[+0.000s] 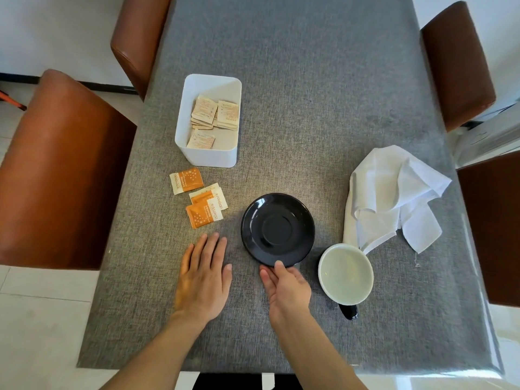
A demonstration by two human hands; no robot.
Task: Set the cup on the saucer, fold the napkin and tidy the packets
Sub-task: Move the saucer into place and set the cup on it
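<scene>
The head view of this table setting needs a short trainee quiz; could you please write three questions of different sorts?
1. True or false: the cup stands on the saucer.
2. How many orange packets lie loose outside the white box?
3. The right hand touches: A) the napkin, B) the saucer's near rim, C) the cup.

Key: 1. False, it stands beside it. 2. Three. 3. B; the left hand lies flat on the table.

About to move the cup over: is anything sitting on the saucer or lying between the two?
Nothing visible. The saucer is bare on top, and the cup stands just to its right with open cloth between them. Only the right hand touches the saucer's near rim, its thumb lying over the edge.
</scene>
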